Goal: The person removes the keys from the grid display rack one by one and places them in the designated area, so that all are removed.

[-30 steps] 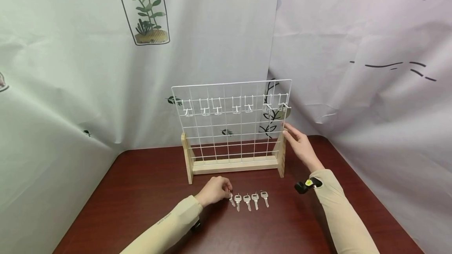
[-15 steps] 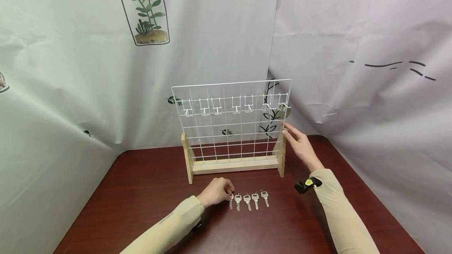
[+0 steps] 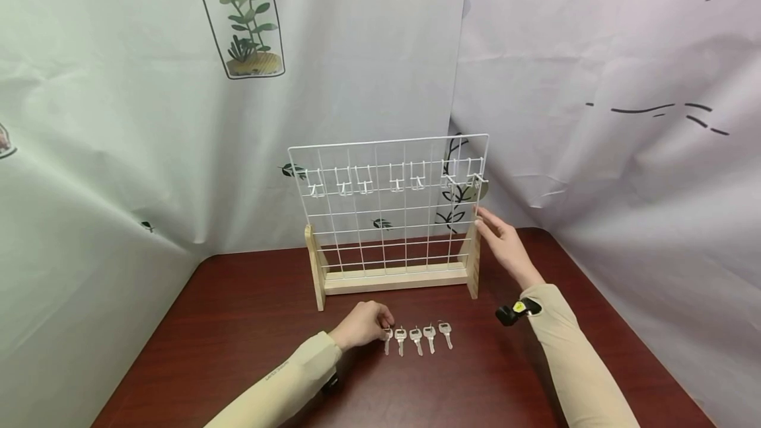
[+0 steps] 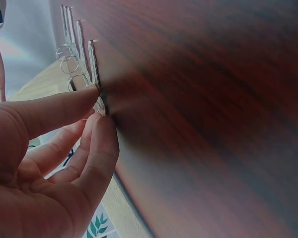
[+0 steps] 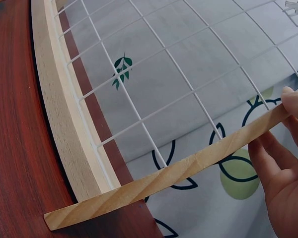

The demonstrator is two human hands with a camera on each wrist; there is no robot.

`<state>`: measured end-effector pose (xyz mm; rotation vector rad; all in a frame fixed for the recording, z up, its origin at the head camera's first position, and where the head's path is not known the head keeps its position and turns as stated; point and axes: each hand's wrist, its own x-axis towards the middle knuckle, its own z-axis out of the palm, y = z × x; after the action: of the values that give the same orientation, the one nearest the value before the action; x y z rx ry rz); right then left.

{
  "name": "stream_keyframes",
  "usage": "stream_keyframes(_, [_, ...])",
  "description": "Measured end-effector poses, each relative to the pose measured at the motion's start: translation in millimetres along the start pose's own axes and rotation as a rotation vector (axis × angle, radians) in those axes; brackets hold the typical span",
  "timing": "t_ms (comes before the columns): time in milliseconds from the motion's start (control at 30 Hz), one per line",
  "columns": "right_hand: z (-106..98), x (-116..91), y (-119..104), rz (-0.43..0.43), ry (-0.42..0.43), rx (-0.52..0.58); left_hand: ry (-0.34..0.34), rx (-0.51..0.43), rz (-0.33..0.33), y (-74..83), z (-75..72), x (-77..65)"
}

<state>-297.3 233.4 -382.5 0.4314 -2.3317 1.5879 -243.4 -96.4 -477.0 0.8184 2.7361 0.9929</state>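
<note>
My left hand (image 3: 362,323) pinches the head of a silver key (image 3: 387,343) low over the table, at the left end of a row of keys. Thumb and fingertips (image 4: 107,121) hide part of that key in the left wrist view. Beside it lie several more keys (image 3: 416,335), their split rings (image 4: 69,64) toward the back. A white wire-grid rack (image 3: 392,216) on a wooden stand is behind the row. My right hand (image 3: 505,248) holds the rack's right wooden side post (image 5: 188,166) near its top, thumb on one side and fingers on the other.
White hooks (image 3: 365,186) hang in a line along the upper part of the grid. The stand's wooden base bar (image 3: 395,279) runs just behind the left hand. Patterned cloth (image 3: 368,71) closes off the back and sides of the dark red table (image 3: 250,309).
The key at my left fingers has swung from slanted to nearly straight, in line with the others. My left hand has shifted only slightly. The right hand stays on the post.
</note>
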Motion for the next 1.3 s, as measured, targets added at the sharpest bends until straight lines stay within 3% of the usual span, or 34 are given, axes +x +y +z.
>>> stream_keyframes(700, [-0.4,-1.9,-0.6,0.005,-0.006,-0.006,0.012,-0.036,-0.008,-1.9,1.4,-3.9])
stream_keyframes(967, [0.5,-1.5,1.3,0.010,0.007,-0.007,0.033,-0.062,-0.032,-1.1,-12.5,-2.2])
stream_keyframes(1300, [0.6,-1.3,1.9,0.016,0.008,-0.006,0.091,-0.149,-0.036,9.9,-37.4,15.7])
